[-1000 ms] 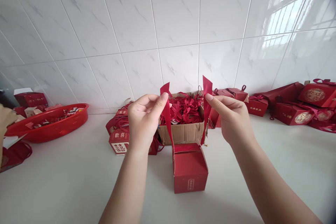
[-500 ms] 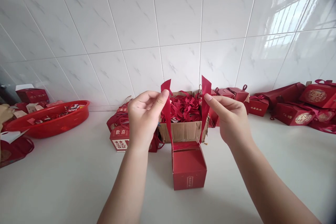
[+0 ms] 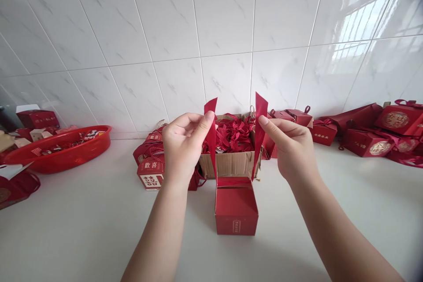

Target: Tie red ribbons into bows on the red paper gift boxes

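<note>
A small red gift box [image 3: 236, 211] sits on the white counter between my forearms. From its far side a red ribbon [image 3: 213, 150] rises in two upright ends. My left hand [image 3: 185, 145] pinches the left end between thumb and fingers, just below its slanted tip. The right end is pinched the same way by my right hand [image 3: 291, 145], level with the left. Both ends look taut. Behind the gift box stands a cardboard carton [image 3: 228, 165] filled with loose red ribbons [image 3: 233, 134].
Left of the carton are red boxes [image 3: 150, 172] with white lettering. A red plastic basin [image 3: 72, 152] of small wrapped items stands farther left. More red gift boxes [image 3: 366, 143] lie at the right. A white tiled wall [image 3: 228, 17] closes off the back.
Both hands keep their pinch on the ribbon ends and have barely moved. The gift box appears shifted slightly up and left, along with a small shift of the whole view.
</note>
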`<action>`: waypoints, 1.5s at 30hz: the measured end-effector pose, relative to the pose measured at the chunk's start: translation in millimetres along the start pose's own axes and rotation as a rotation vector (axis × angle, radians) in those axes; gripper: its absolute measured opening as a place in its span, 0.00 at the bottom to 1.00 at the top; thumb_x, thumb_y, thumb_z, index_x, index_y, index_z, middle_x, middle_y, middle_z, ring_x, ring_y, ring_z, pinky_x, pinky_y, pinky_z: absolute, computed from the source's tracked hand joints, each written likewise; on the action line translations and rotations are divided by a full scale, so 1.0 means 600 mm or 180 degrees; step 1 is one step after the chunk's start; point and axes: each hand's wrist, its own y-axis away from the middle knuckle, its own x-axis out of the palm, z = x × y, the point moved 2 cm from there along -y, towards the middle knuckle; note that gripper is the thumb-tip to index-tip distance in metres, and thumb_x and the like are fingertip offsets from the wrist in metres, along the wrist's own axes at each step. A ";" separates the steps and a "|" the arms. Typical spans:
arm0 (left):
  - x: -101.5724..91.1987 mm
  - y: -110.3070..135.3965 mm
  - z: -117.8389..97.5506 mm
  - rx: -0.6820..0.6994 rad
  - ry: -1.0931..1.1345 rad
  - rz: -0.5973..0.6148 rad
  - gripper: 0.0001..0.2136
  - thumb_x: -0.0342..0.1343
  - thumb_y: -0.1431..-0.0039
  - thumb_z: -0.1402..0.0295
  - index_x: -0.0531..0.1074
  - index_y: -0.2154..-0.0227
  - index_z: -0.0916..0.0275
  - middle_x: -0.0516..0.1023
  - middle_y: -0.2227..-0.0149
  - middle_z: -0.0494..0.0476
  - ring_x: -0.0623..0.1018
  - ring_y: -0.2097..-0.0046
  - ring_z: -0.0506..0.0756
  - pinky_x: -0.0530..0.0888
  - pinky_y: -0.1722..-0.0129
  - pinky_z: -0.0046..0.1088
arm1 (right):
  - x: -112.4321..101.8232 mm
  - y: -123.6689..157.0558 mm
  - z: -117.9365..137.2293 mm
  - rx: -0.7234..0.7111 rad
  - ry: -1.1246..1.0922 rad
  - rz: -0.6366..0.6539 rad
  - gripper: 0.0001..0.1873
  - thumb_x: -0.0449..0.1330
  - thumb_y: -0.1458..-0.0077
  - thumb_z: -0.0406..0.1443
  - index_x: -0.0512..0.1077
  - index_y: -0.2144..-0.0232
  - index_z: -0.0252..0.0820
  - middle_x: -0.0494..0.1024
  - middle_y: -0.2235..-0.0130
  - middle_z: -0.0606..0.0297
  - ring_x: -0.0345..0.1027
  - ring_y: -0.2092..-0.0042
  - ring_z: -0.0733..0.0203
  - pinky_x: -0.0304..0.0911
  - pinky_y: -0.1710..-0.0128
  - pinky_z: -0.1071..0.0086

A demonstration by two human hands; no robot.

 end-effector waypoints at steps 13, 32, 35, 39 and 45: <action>0.001 0.001 -0.002 -0.0004 -0.0153 0.0039 0.10 0.65 0.51 0.61 0.75 0.78 0.61 0.75 0.77 0.50 0.72 0.73 0.48 0.70 0.71 0.23 | -0.001 0.000 0.003 -0.0077 0.0123 0.0056 0.08 0.65 0.51 0.43 0.79 0.75 0.47 0.77 0.75 0.68 0.69 0.70 0.63 0.65 0.67 0.67; 0.021 0.017 0.006 -0.0459 -0.0430 0.1384 0.09 0.66 0.54 0.61 0.76 0.75 0.61 0.79 0.74 0.55 0.76 0.71 0.53 0.72 0.71 0.27 | 0.011 0.012 -0.001 0.0317 0.0020 0.1267 0.09 0.65 0.50 0.41 0.75 0.75 0.41 0.70 0.78 0.70 0.59 0.76 0.70 0.59 0.76 0.75; 0.018 0.017 0.010 -0.0711 -0.0388 0.1424 0.13 0.67 0.55 0.61 0.73 0.69 0.60 0.79 0.73 0.54 0.76 0.72 0.52 0.71 0.75 0.26 | 0.008 0.012 -0.001 0.0360 0.0018 0.1541 0.10 0.63 0.48 0.41 0.74 0.75 0.40 0.68 0.77 0.69 0.58 0.75 0.69 0.57 0.76 0.74; 0.017 0.017 0.009 -0.0751 -0.0342 0.1417 0.13 0.67 0.54 0.61 0.71 0.70 0.59 0.79 0.73 0.53 0.76 0.74 0.51 0.70 0.76 0.25 | 0.008 0.011 -0.002 0.0505 -0.0174 0.1817 0.09 0.61 0.46 0.40 0.74 0.73 0.41 0.71 0.74 0.67 0.64 0.71 0.66 0.62 0.71 0.72; 0.024 0.019 0.004 -0.0550 -0.0286 0.1247 0.10 0.67 0.55 0.64 0.72 0.75 0.61 0.79 0.74 0.53 0.77 0.73 0.53 0.73 0.74 0.27 | 0.014 0.013 -0.002 0.0868 -0.0278 0.1779 0.15 0.61 0.48 0.47 0.73 0.72 0.42 0.68 0.78 0.68 0.64 0.74 0.64 0.62 0.74 0.70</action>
